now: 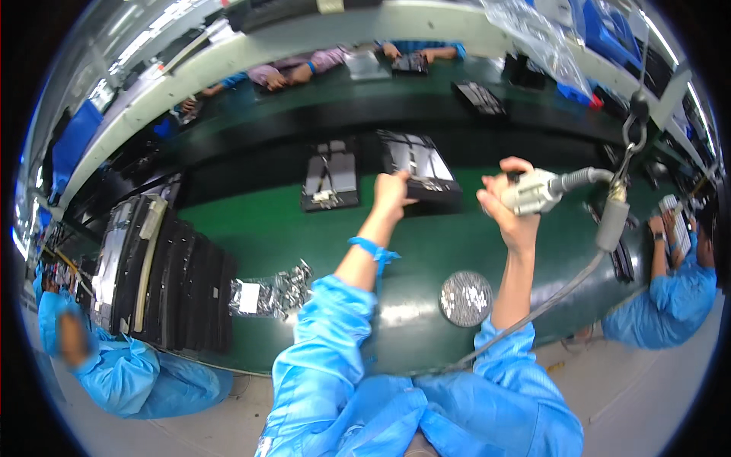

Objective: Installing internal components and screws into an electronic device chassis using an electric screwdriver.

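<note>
My left hand (391, 196) is closed on the near left corner of a flat black electronic unit (428, 161) with a shiny panel and cables on it. The unit lies tilted at the far side of the green bench. To its right, my right hand (509, 206) is wrapped round a whitish electric screwdriver (537, 190), whose tip I cannot make out. From the tool a grey cable (567, 286) runs down past my right forearm. Left of my left hand lies a similar black unit (331, 179). A round dish of small shiny metal pieces (466, 298) sits between my forearms.
A tall row of black units (171, 278) stands at the left. Beside it lies a clear bag of metal parts (278, 295). A metal hook (634, 133) hangs at the right. Co-workers in blue sit left (122, 373) and right (662, 301); others' hands work across the bench.
</note>
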`<state>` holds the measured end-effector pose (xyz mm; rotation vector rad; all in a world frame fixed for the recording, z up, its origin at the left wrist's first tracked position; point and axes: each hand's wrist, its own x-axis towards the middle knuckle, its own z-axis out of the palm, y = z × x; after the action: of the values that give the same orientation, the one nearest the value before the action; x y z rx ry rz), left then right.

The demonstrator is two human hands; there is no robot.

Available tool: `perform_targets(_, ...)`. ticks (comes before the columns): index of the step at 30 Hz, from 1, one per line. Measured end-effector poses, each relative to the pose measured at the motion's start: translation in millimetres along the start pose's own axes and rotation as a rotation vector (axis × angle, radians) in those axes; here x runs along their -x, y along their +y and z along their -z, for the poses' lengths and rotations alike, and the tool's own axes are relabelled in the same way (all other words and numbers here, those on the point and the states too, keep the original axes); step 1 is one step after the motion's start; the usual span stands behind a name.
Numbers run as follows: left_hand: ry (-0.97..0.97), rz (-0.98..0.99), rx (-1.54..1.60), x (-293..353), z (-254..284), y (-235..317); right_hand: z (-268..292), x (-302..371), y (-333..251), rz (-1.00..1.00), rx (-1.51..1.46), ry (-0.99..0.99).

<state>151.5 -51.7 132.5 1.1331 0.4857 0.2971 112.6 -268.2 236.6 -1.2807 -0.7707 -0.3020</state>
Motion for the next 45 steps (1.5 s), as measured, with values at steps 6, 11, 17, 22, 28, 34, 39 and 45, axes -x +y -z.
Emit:
perform_targets(6,-0.117,-0.124,0.096,163.1,115.9,-2.9,2.1,49.1,3.8,-0.310,0.119,-0.200)
perform_targets(11,-0.143,-0.040,0.127,257.7,166.8,-53.1,20.9,106.1,26.9,-0.284,-0.084,0.008)
perform_targets(17,-0.109,-0.051,-0.029,305.0,189.8,-89.9,14.1,123.9,41.1,-0.296,-0.198,0.074)
perform_targets(22,0.056,-0.576,-0.925,299.8,179.8,-83.5,22.1,129.5,59.4,-0.309,-0.207,0.080)
perform_targets(28,0.074,-0.552,-0.706,291.6,184.3,-90.8,28.6,132.0,62.2,-0.275,-0.231,0.064)
perform_targets(34,0.127,-0.549,-0.720,290.9,183.9,-92.6,24.4,136.5,67.8,-0.284,-0.208,0.077)
perform_targets(39,0.132,-0.540,-0.706,291.3,182.9,-91.8,25.2,138.5,70.3,-0.298,-0.190,0.081)
perform_targets(45,0.132,-0.525,-0.679,292.1,185.2,-91.2,22.7,139.1,70.6,-0.286,-0.212,0.083)
